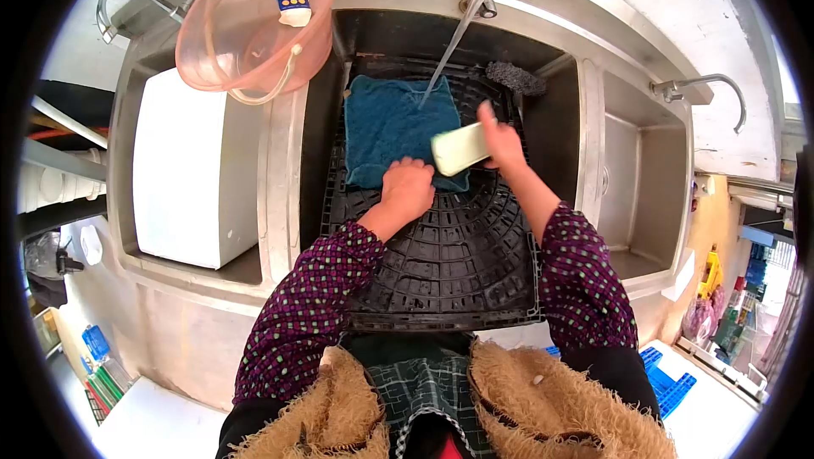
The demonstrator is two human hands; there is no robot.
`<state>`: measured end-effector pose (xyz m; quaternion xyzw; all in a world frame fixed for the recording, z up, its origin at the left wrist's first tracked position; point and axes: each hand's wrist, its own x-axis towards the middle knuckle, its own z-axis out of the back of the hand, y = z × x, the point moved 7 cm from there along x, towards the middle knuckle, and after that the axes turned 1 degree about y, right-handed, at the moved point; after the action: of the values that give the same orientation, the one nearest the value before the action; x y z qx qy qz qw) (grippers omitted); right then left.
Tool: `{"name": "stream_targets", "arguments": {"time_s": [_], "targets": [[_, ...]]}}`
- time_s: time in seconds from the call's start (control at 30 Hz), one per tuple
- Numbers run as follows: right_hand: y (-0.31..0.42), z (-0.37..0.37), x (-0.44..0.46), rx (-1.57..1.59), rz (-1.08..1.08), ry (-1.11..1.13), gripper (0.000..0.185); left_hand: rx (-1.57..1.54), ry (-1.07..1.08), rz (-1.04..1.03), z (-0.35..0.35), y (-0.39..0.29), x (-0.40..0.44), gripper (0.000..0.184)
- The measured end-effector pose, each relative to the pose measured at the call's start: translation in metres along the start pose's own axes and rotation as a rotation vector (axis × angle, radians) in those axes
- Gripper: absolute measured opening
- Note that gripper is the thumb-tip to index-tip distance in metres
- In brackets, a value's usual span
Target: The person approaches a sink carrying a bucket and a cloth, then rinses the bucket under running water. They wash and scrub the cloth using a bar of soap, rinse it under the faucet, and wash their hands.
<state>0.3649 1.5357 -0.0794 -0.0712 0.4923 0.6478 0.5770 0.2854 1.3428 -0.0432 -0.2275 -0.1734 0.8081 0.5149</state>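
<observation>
Square teal-blue fabric cloth [386, 124]: is lying spread on a black plastic grid [441, 264], its near edge under the left hand [409, 186].
Pale-green rounded rectangular block [459, 150]: is sitting in the right hand [505, 145], overlapping the cloth's right side in view; contact cannot be told.
Left hand: is bearing down, knuckles up; whether it is pinching the cloth cannot be told.
Right hand: is clasping the block, thumb pointing forward, forearm [532, 198] slanting inward.
</observation>
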Motion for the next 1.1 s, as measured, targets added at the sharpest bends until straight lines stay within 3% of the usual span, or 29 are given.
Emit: {"name": "stream_targets", "arguments": {"time_s": [0.07, 0.1, 0.13, 0.2, 0.23, 0.27, 0.33, 0.37, 0.43, 0.47, 0.53, 0.67, 0.73, 0.77, 0.8, 0.83, 0.97, 1.1], "targets": [[0.001, -0.006, -0.012, -0.877, 0.343, -0.221, 0.084, -0.090, 0.160, 0.042, -0.015, 0.004, -0.010, 0.027], [0.004, -0.011, -0.023, -0.864, 0.548, -0.250, 0.074, 0.032, -0.013, -0.082, -0.003, -0.005, -0.020, 0.022], [0.000, -0.015, -0.021, -0.865, 0.549, -0.241, 0.074, 0.031, -0.009, -0.074, -0.004, -0.005, -0.022, 0.022], [0.018, -0.023, -0.043, -0.710, 1.064, -0.301, 0.069, 0.018, -0.376, -0.322, 0.021, -0.025, -0.028, 0.021], [0.025, -0.029, -0.039, -0.732, 1.088, -0.229, 0.070, -0.086, -0.232, -0.268, 0.007, -0.023, -0.025, 0.021], [0.032, -0.036, -0.029, -0.812, 1.062, -0.125, 0.067, -0.090, -0.228, -0.268, 0.003, -0.025, -0.025, 0.021], [0.062, -0.045, -0.033, -1.051, 0.462, 0.228, 0.066, -0.028, -0.210, -0.186, -0.002, -0.023, -0.023, 0.022], [0.060, -0.047, -0.023, -1.044, 0.461, 0.233, 0.066, -0.024, -0.203, -0.185, -0.004, -0.025, -0.024, 0.022], [0.076, -0.066, -0.037, -1.328, 1.174, 0.092, 0.069, -0.039, -0.259, -0.151, -0.003, -0.025, -0.030, 0.019], [0.069, -0.062, -0.032, -1.321, 1.171, 0.092, 0.069, -0.036, -0.253, -0.153, -0.006, -0.025, -0.032, 0.019], [0.063, -0.059, -0.046, -1.131, 1.299, 0.294, 0.076, -0.068, -0.298, -0.114, -0.005, -0.019, -0.034, 0.016], [0.066, -0.052, -0.053, -1.264, 1.228, 0.229, 0.089, -0.020, -0.272, -0.160, -0.008, -0.021, -0.025, 0.017], [0.062, -0.069, -0.038, -1.217, 1.344, 0.156, 0.090, 0.052, -0.266, -0.204, -0.011, -0.028, -0.025, 0.018], [0.062, -0.080, -0.034, -1.105, 1.522, 0.129, 0.089, 0.046, -0.398, -0.312, -0.009, -0.031, -0.029, 0.016], [0.066, -0.084, -0.041, -0.979, 1.694, 0.097, 0.087, 0.045, -0.397, -0.306, -0.012, -0.030, -0.030, 0.016], [0.063, -0.085, -0.030, -0.900, 1.523, 0.187, 0.080, 0.069, -0.399, -0.269, -0.015, -0.028, -0.033, 0.016], [0.064, -0.086, -0.048, -0.819, 1.346, 0.137, 0.073, 0.070, -0.301, -0.168, -0.015, -0.034, -0.034, 0.021], [0.023, -0.077, -0.119, -0.774, 1.296, 0.164, 0.079, -0.019, -0.169, -0.124, -0.015, -0.062, -0.081, 0.030]]}}
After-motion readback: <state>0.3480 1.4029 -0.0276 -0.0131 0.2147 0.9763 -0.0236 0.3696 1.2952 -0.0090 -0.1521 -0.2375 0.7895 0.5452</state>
